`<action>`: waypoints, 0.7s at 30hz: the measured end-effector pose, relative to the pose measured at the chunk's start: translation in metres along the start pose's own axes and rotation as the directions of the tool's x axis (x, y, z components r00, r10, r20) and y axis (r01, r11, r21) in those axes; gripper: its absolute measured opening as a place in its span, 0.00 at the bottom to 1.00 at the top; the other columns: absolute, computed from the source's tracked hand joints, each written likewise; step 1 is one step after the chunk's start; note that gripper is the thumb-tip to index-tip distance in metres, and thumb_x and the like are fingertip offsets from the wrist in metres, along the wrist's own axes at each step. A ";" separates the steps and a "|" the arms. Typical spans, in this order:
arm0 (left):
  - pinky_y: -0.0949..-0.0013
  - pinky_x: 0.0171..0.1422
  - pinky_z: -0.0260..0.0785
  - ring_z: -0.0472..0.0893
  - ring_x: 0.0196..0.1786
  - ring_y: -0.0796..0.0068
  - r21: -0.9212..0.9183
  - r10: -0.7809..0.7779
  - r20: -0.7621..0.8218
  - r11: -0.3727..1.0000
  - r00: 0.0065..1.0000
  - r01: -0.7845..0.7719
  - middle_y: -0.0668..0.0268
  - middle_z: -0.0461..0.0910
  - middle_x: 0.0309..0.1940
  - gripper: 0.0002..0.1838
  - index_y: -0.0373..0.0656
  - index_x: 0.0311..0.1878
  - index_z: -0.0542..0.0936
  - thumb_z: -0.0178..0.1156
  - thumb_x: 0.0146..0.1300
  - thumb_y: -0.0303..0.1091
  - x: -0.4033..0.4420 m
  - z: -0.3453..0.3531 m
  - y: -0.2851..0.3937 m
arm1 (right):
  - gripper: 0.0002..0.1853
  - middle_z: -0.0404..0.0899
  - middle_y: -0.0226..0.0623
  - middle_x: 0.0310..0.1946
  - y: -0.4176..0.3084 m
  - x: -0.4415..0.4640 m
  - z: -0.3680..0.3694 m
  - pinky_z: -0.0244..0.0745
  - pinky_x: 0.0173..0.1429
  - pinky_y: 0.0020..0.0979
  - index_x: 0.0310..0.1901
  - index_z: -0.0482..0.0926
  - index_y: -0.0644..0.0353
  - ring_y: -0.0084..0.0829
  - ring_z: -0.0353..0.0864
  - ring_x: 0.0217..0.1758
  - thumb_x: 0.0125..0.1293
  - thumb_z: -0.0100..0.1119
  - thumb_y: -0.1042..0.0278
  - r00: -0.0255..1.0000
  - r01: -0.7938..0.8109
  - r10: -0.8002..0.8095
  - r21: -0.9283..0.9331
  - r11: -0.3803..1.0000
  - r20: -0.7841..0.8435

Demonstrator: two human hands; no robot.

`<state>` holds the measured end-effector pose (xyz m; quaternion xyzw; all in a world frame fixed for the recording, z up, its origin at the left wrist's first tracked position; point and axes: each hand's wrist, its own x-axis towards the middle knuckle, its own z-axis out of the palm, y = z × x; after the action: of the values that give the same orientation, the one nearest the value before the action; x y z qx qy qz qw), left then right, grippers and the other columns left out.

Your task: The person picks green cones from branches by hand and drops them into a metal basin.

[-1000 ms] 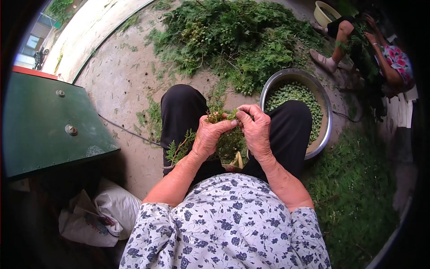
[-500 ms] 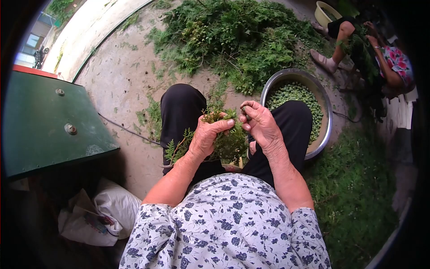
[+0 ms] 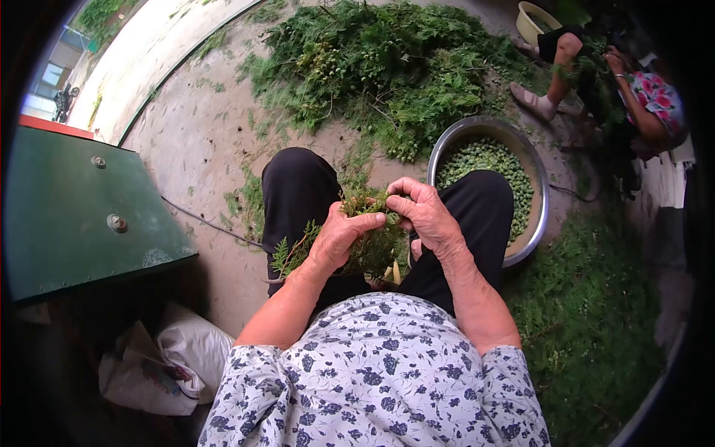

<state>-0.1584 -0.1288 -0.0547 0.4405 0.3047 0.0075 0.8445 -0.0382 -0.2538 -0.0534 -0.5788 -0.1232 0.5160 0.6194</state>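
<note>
My left hand [image 3: 341,237] is closed around a leafy evergreen sprig [image 3: 296,252], thumb pressed across it, above my lap. Flat, scaly green foliage sticks out on both sides of that hand. Close beside it, my right hand [image 3: 428,217] pinches at the sprig's upper tip with thumb and forefinger. Exactly what lies between those fingertips is too small to make out. Beside my right knee stands a wide metal basin [image 3: 542,195] holding many small green cones [image 3: 488,167].
A big heap of cut evergreen branches [image 3: 380,67] lies ahead, with more greenery [image 3: 588,298] at right. Another person [image 3: 648,104] sits at upper right near a pale yellow basin [image 3: 530,26]. At left are a green metal box [image 3: 82,208] and a white sack [image 3: 190,346].
My right hand has moved left and slightly down, from just apart from the sprig to its tip. My left hand keeps its hold. The view has shifted slightly.
</note>
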 end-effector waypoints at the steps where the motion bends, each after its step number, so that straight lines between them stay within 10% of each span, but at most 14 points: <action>1: 0.77 0.31 0.69 0.76 0.27 0.81 0.000 0.002 0.004 1.000 1.000 -0.002 0.69 0.78 0.26 0.08 0.37 0.34 0.79 0.66 0.49 0.26 0.001 0.000 0.000 | 0.05 0.73 0.25 0.28 0.003 0.001 0.000 0.65 0.29 0.17 0.36 0.75 0.59 0.15 0.70 0.29 0.59 0.59 0.72 1.000 0.003 -0.003 -0.002 1.000 -0.002; 4: 0.77 0.29 0.69 0.76 0.26 0.81 -0.025 -0.026 -0.062 0.999 0.998 0.025 0.68 0.79 0.25 0.08 0.37 0.33 0.79 0.65 0.49 0.25 0.002 0.001 0.000 | 0.07 0.73 0.36 0.28 0.010 0.002 0.009 0.69 0.37 0.28 0.35 0.74 0.64 0.28 0.74 0.30 0.54 0.59 0.76 0.795 0.403 -0.593 -0.617 0.675 -0.130; 11: 0.75 0.27 0.71 0.77 0.24 0.78 0.033 0.028 -0.115 0.999 0.993 -0.025 0.64 0.80 0.24 0.06 0.36 0.32 0.79 0.64 0.52 0.26 0.001 0.000 -0.003 | 0.07 0.72 0.32 0.33 -0.042 -0.016 -0.047 0.69 0.35 0.24 0.37 0.75 0.63 0.24 0.73 0.29 0.56 0.56 0.79 0.541 0.385 -0.651 -0.531 0.754 -0.532; 15: 0.80 0.22 0.68 0.78 0.24 0.81 0.084 0.020 -0.128 0.996 0.992 -0.009 0.64 0.81 0.25 0.06 0.37 0.33 0.80 0.65 0.51 0.26 0.000 -0.001 -0.002 | 0.12 0.71 0.35 0.43 -0.057 -0.047 -0.103 0.71 0.41 0.28 0.43 0.77 0.62 0.27 0.75 0.34 0.57 0.51 0.79 0.277 -0.001 -0.679 -0.707 0.707 -0.680; 18: 0.82 0.22 0.66 0.79 0.26 0.83 0.128 0.045 -0.112 0.991 0.993 -0.031 0.65 0.81 0.25 0.06 0.37 0.33 0.80 0.65 0.51 0.26 -0.002 -0.001 0.001 | 0.15 0.71 0.41 0.49 -0.037 -0.061 -0.154 0.64 0.58 0.36 0.48 0.76 0.61 0.36 0.69 0.54 0.58 0.50 0.74 0.262 -0.309 -0.722 -0.765 0.565 -0.640; 21: 0.82 0.22 0.66 0.78 0.25 0.84 0.141 0.055 -0.104 0.989 0.993 -0.040 0.66 0.81 0.26 0.06 0.37 0.33 0.80 0.65 0.52 0.26 0.000 -0.002 -0.002 | 0.15 0.70 0.40 0.50 -0.027 -0.063 -0.160 0.67 0.55 0.34 0.48 0.76 0.61 0.35 0.73 0.51 0.59 0.51 0.73 0.225 -0.435 -0.762 -0.762 0.479 -0.608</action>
<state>-0.1598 -0.1290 -0.0574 0.5040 0.3391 0.0300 0.7937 0.0677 -0.3921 -0.0504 -0.9541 -0.0300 -0.1819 0.2360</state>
